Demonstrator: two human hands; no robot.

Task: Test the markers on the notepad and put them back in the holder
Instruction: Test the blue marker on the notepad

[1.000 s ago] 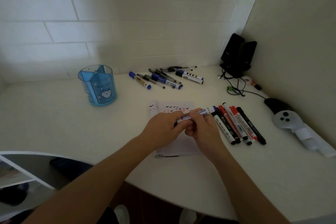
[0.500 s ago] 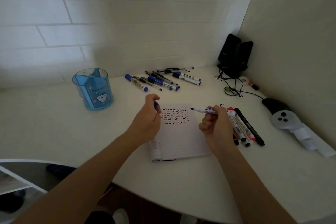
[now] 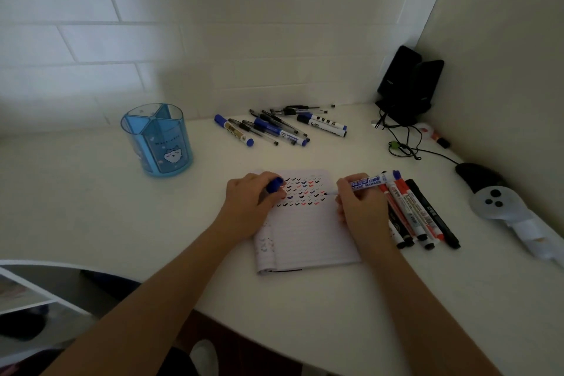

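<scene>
**Blue marker tip at notepad, cap in the other hand**

Right hand (image 3: 360, 207) was curled round the blue marker (image 3: 370, 182), fingers and thumb pinching the barrel low, near the tip. The tip was down at the right end of the tick rows on the notepad (image 3: 308, 238); touching the paper or just off it, could not tell. The barrel tilted up and to the right, its blue back end over the loose markers.

Left hand (image 3: 250, 204) rested on the upper left part of the notepad, fingers curled round the blue cap (image 3: 274, 185), which stuck out past the thumb.

The notepad lay open and flat on the white table (image 3: 91, 207), front middle. Several rows of small black, red and blue ticks ran across the top of the lined page.

A row of markers (image 3: 422, 217), red and black ones, lay side by side just right of the notepad, upper ends partly behind the right hand.

The blue holder (image 3: 157, 143) stood upright well left of the notepad, toward the wall, divided into compartments.

A pile of pens (image 3: 274, 128) lay at the back near the wall, between the holder and the black speakers (image 3: 409, 85) in the corner. Cables (image 3: 403, 143) lay in front of the speakers. A white controller (image 3: 500, 201) with black buttons sat far right by the side wall
</scene>
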